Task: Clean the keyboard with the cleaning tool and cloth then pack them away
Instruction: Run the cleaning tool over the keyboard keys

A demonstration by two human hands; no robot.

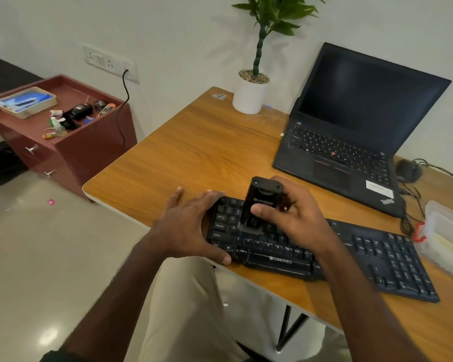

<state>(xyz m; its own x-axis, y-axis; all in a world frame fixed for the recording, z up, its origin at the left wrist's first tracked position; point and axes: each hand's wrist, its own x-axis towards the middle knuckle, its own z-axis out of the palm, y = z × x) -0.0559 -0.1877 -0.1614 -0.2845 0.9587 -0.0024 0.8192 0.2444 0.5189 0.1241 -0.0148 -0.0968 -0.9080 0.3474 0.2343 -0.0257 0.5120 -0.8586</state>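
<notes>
Two hands on keyboard [392, 259], right hand [293, 218] gripping upright cleaning tool [259, 205]; left hand [191, 226] steadying keyboard's end

Both forearms are bare, with no sleeves, rings or wristwear showing. The left hand [191, 226] and right hand [290, 218] are ungloved. Light beige trousers [194, 309] cover the legs.

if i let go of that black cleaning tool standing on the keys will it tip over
Probably. The tall, narrow black plastic cleaning tool stands on its small brush end on the uneven keys of the black keyboard, so it would likely topple. It looks rigid and light, since the right hand holds it easily.
</notes>
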